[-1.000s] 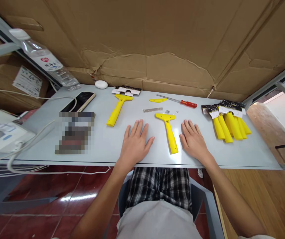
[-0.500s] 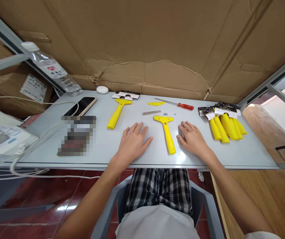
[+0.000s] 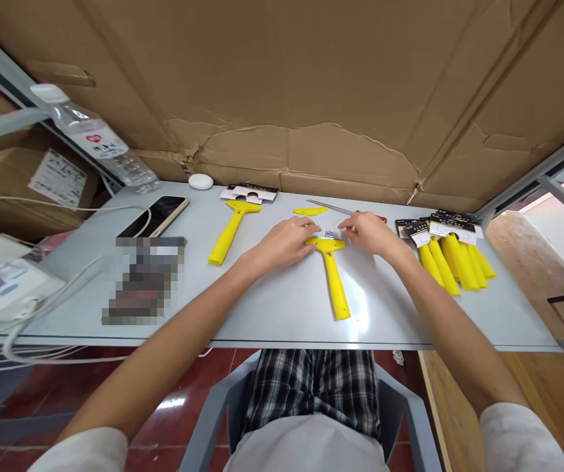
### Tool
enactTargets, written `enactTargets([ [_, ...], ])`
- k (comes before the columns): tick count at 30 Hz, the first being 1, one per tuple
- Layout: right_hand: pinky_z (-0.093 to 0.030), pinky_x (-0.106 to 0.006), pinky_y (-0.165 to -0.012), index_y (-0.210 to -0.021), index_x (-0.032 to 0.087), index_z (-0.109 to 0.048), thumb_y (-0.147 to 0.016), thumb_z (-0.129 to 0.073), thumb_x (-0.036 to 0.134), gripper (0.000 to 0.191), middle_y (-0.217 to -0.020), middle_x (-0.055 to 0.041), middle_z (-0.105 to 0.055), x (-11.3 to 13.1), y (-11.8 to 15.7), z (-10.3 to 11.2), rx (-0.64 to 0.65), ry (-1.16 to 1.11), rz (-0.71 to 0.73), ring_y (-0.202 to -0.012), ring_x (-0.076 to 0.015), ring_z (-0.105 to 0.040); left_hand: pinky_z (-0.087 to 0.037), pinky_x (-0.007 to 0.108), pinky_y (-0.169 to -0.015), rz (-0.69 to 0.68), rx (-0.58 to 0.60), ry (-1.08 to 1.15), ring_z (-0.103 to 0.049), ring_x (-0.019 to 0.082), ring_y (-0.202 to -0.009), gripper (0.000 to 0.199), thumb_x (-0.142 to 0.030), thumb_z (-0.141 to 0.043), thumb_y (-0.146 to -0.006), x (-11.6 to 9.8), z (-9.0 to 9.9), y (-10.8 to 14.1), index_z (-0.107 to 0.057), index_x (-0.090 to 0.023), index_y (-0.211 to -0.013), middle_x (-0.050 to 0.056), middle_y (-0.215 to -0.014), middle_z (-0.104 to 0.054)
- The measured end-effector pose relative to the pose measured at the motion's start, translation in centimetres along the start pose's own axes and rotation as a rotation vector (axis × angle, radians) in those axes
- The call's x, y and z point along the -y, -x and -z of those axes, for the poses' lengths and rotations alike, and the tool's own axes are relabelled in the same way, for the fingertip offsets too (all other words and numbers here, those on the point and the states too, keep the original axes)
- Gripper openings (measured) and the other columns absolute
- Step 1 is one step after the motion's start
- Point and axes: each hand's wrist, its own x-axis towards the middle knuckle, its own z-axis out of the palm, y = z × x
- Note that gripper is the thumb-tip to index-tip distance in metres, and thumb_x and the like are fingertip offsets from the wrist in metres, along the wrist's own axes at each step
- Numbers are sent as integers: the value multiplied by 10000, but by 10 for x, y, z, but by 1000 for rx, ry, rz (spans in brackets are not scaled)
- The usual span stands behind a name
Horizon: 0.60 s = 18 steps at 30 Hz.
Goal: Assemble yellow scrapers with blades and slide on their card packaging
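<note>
A yellow scraper handle point(image 3: 335, 282) with a wide T-shaped head lies before me, its grip toward the front edge. My left hand point(image 3: 286, 241) is at the left end of this head, thumb and fingers apart, covering the spot where the metal blade lay. Just right of the head hovers my right hand point(image 3: 368, 233), fingers curved but parted, nothing visible in them. Between both hands is a cluster of small screws point(image 3: 330, 233). Behind them lie a yellow blade cover point(image 3: 310, 211) and a screwdriver point(image 3: 331, 207), its red handle mostly hidden by my right hand.
Several carded yellow scraper handles point(image 3: 452, 259) lie at the right. Another yellow scraper point(image 3: 227, 236) with cards is left of centre. Farther left are a phone point(image 3: 157, 217), a blurred patch, white cables and a leaning water bottle point(image 3: 100, 141). Cardboard point(image 3: 282, 78) walls the back.
Both my hands have left their flat rest on the table and moved forward and inward to the scraper's head. The left now covers the blade; the right now covers part of the screwdriver's handle.
</note>
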Motion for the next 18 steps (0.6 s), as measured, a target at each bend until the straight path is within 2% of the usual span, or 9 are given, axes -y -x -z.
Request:
enactTargets([
  [6, -526, -300, -925, -1223, 250, -869, -999, -620, 154, 349, -1194, -78, -821, -3, -25, -11, 42, -38, 90, -1050, -231, -755, -541, 484, -1151, -26, -4, 95, -681, 331, -1325, 463, -354, -613, -1037, 17, -11, -1, -701, -202, -1465, 142, -1428, -727],
  [12, -502, -292, -846, -1139, 249, -884, -998, -631, 165, 302, -1138, -69, -808, -2, -27, -15, 42, -69, 124, -965, -207, -731, -549, 498, -1134, -16, -5, 127, -690, 339, -1297, 449, -314, -632, -1019, 21, -14, 2, -717, -219, -1449, 127, -1395, -759],
  [18, -513, -342, -912, -1037, 212, -862, -977, -663, 149, 217, -1074, -65, -811, -10, -28, -23, -1, -97, 134, -977, -236, -719, -559, 478, -1094, -22, -12, 138, -704, 324, -1254, 396, -269, -615, -1033, 20, -14, 2, -730, -210, -1407, 119, -1321, -783],
])
